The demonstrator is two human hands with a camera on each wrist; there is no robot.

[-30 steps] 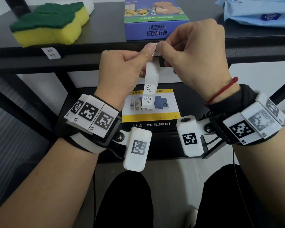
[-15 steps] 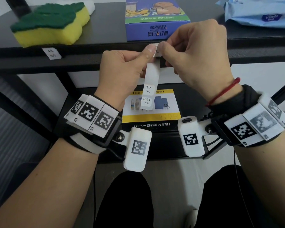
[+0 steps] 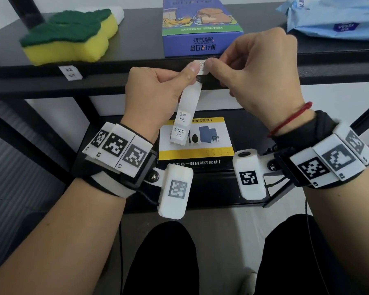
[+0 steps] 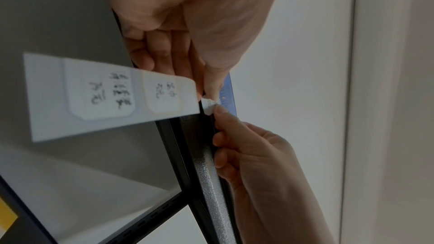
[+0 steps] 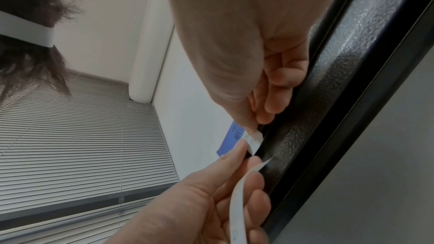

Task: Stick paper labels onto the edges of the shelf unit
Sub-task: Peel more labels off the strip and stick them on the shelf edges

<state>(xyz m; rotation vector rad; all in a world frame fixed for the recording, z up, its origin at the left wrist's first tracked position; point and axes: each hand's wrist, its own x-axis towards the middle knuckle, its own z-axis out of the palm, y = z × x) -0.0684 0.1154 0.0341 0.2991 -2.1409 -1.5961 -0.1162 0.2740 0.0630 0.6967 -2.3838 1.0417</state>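
Black shelf unit (image 3: 115, 81) carries, left to right, a sponge (image 3: 70, 37), a blue box (image 3: 200, 28) and a blue packet (image 3: 339, 20). One label (image 3: 70, 73) is stuck below the sponge. Left hand (image 3: 156, 99) pinches the label strip (image 3: 188, 111); right hand (image 3: 258, 71) pinches a peeling label (image 3: 201, 67) at the shelf edge.

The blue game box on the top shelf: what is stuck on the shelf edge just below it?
Below the blue box both hands hide the shelf edge. The right hand pinches a label there; whether it touches the edge cannot be seen. The left hand holds the backing strip.
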